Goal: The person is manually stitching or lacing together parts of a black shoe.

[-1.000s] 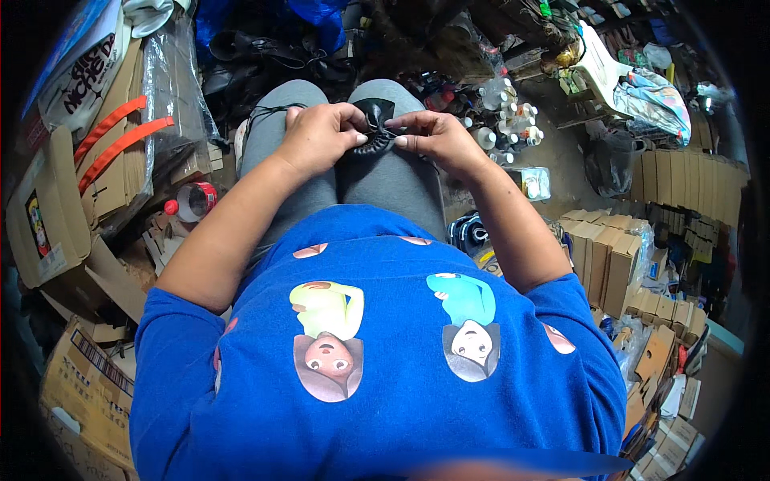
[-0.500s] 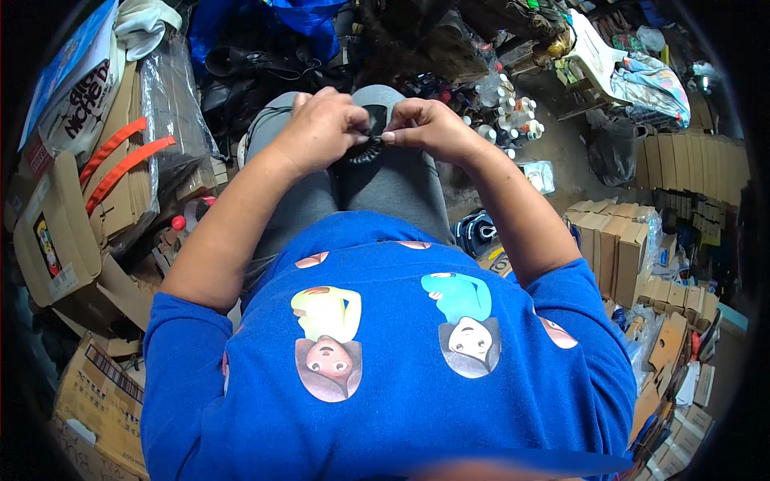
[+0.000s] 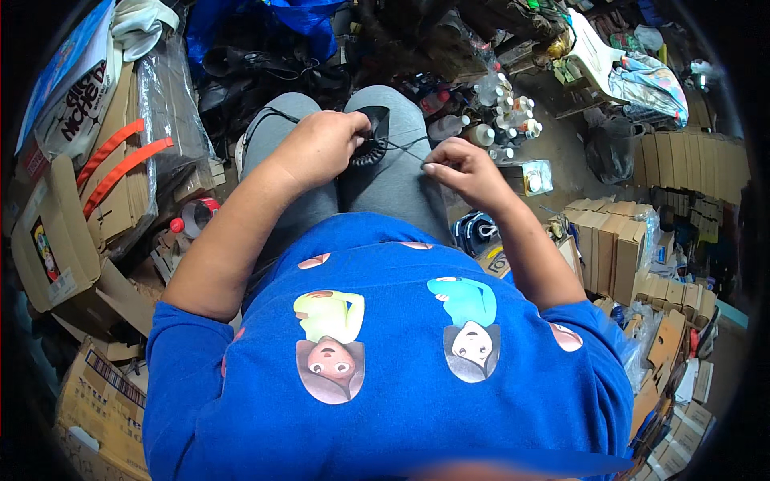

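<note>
My left hand (image 3: 322, 146) is closed on a small black object (image 3: 370, 151) with a ribbed, rounded lower edge and a flat dark upper part. Its kind cannot be made out, and my fingers hide part of it. It is held over my grey-trousered thighs, close to the knees. A thin black cord (image 3: 407, 150) runs from it to the right. My right hand (image 3: 469, 170), out beyond the right thigh, pinches the cord between thumb and fingertips.
Plastic bottles (image 3: 505, 120) cluster on the floor past my right knee. Stacked cardboard (image 3: 609, 248) fills the right side; an open cardboard box (image 3: 60, 232) stands at left. A white plastic chair (image 3: 593, 60) sits far right, and a blue bag (image 3: 309, 24) lies ahead.
My right hand has moved right and slightly nearer, away from my left hand, and the cord now stretches between them. The left hand has barely shifted, and more of the black object shows.
</note>
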The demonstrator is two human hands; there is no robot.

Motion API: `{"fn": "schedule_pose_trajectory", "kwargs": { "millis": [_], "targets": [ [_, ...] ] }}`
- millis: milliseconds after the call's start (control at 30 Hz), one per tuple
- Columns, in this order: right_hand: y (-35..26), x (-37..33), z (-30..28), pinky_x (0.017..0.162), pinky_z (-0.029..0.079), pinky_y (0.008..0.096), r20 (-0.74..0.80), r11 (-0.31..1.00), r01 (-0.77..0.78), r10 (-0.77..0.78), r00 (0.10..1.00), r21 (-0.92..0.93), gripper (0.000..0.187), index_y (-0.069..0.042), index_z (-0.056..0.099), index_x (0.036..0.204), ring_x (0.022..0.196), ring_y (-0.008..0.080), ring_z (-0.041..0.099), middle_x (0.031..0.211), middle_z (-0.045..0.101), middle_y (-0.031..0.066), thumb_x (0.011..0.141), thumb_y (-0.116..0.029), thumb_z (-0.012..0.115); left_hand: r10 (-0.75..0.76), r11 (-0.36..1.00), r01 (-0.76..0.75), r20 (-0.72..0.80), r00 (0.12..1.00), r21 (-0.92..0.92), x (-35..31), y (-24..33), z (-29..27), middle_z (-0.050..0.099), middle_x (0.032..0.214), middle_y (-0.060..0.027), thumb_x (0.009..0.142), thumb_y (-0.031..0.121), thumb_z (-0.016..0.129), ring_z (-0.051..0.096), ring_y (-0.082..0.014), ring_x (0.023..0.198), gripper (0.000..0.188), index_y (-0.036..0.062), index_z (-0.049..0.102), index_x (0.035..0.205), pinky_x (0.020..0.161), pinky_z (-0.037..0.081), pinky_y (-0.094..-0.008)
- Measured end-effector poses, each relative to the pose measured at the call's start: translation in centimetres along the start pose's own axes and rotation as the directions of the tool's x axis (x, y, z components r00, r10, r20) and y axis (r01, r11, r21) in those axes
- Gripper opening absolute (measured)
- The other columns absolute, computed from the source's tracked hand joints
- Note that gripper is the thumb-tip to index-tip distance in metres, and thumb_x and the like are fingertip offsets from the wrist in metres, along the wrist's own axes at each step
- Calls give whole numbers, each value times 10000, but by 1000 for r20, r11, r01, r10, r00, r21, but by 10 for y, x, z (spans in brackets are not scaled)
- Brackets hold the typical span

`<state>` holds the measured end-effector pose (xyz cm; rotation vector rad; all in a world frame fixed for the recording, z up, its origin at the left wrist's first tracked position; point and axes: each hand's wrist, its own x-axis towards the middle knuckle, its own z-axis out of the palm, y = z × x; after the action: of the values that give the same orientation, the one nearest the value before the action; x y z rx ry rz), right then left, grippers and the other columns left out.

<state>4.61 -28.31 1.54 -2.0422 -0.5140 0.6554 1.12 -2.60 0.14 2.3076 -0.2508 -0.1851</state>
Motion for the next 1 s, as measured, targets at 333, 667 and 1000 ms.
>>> {"fn": "schedule_pose_trajectory", "kwargs": {
  "millis": [333, 667, 1000],
  "targets": [
    [-32, 75, -35, 794, 467, 403, 7, 661, 194, -274, 962, -725, 177, -86, 652, 924, 899, 306, 599, 936, 609, 109, 788, -198, 637, 210, 967, -212, 26, 977, 139, 3, -2, 1, 625, 784, -197, 837, 124, 536, 610, -373, 783, 99, 49, 575, 888, 714, 474, -460],
    [-67, 62, -9, 800, 410, 382, 362, 118, 411, -298, 883, -904, 109, -131, 662, 838, 847, 219, 620, 793, 639, 48, 789, -174, 574, 206, 955, -213, 58, 977, 208, 0, -13, 4, 626, 754, -154, 867, 171, 506, 605, -344, 790, 106, 88, 532, 929, 742, 425, -448],
    [-40, 75, 10, 772, 405, 378, 528, 328, 569, -213, 822, -754, 115, -117, 591, 888, 820, 243, 606, 741, 616, 63, 802, -142, 519, 259, 913, -273, 86, 962, 303, -7, -29, 6, 639, 819, -110, 820, 134, 513, 607, -295, 843, 136, 108, 547, 950, 770, 413, -426]
  ]
}}
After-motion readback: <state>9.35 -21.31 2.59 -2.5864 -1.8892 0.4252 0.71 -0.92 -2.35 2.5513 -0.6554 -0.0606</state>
